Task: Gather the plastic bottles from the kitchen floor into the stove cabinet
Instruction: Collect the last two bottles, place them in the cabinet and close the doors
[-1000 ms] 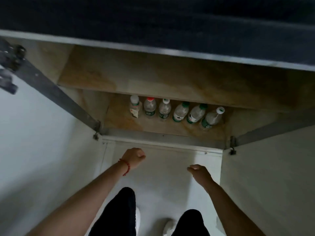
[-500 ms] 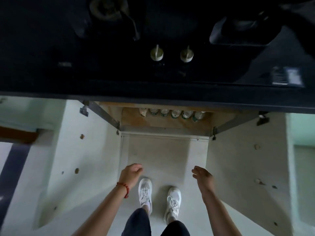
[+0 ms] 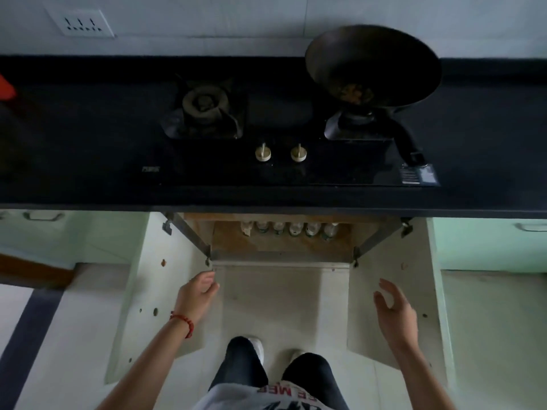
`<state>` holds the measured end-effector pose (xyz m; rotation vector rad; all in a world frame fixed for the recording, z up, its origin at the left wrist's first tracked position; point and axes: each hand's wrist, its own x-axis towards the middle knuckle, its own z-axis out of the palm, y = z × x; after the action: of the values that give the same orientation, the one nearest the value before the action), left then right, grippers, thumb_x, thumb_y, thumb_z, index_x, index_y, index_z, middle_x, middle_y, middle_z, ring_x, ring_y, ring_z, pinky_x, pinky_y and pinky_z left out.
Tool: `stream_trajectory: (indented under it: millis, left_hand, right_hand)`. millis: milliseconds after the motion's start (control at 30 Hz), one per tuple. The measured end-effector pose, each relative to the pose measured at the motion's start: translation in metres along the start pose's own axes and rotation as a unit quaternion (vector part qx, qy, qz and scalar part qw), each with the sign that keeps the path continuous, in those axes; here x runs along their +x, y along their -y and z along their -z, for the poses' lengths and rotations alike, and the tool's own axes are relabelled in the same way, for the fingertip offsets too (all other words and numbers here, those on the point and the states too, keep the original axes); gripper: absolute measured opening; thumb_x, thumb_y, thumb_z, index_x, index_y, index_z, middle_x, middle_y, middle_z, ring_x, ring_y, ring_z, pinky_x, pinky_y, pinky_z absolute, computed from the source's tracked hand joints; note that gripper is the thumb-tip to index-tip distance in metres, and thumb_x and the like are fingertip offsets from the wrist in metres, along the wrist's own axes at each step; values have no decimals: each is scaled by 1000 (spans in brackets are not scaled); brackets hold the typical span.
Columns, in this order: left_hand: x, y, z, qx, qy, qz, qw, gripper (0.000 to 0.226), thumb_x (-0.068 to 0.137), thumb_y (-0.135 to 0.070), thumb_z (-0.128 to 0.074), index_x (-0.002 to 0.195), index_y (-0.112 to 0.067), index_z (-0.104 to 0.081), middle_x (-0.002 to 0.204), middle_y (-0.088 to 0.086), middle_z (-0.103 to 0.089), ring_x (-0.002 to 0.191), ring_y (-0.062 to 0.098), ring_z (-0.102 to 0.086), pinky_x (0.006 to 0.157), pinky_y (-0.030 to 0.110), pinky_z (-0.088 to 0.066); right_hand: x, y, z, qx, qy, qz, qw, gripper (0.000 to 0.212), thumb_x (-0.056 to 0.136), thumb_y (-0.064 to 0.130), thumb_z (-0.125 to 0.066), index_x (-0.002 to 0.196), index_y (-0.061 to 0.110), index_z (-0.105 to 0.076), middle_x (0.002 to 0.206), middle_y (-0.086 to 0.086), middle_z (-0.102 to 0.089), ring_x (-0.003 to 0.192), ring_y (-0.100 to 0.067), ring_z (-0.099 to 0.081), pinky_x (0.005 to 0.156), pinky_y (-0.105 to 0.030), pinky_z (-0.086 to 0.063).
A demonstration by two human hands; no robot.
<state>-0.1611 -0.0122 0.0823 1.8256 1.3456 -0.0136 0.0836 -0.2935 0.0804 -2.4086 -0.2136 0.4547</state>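
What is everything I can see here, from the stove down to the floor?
plastic bottles: six, clear, in a row at the back of the open cabinet floor
cabinet doors: two, pale, swung open to either side
stove: one, black, set in the dark counter above the cabinet
burner: one bare, grey, left side of the stove
wok: one, black, on the right burner, some food inside
knobs: two, cream, front of the stove
wall socket: one, white, upper left wall
floor: pale, no bottles showing on it
left hand: empty, red cord at the wrist, near the left door
right hand: empty, open, near the right door
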Motion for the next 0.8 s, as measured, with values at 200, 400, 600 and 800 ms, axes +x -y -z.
stream_trajectory:
  millis: [200,400,600,800]
  left_hand:
    - [11,16,31,89,-110,-41,989,44,84,-10,-59,127,-4,-51,133,18,-54,127,33,-46,103,42,-39]
    - [25,47,61,170,-202,44,963,53,79,-9,-62,130,-5,-47,143,17,-41,135,34,-33,107,54,-25]
    - [28,75,69,75,-164,186,966,63,81,-11,-57,138,-6,-32,139,25,-41,124,44,-42,101,51,-35]
    - [30,75,64,68,-162,212,961,30,82,-8,-48,111,1,-53,108,28,-65,103,46,-56,87,45,-43]
  right_hand:
    - [21,-6,27,-74,-34,12,997,55,86,11,-58,137,10,-39,145,-16,-41,134,-34,-35,110,-47,-31]
    - [39,-24,35,-143,-61,-79,985,65,84,15,-57,142,7,-27,155,-20,-15,144,-32,-8,117,-43,-7]
    - [40,-36,35,-99,-53,-198,974,57,79,9,-58,131,-1,-37,130,-32,-46,119,-45,-45,97,-47,-38]
    - [38,-29,28,-90,-56,-204,973,30,79,3,-53,108,-5,-54,113,-32,-59,102,-46,-56,84,-43,-44]
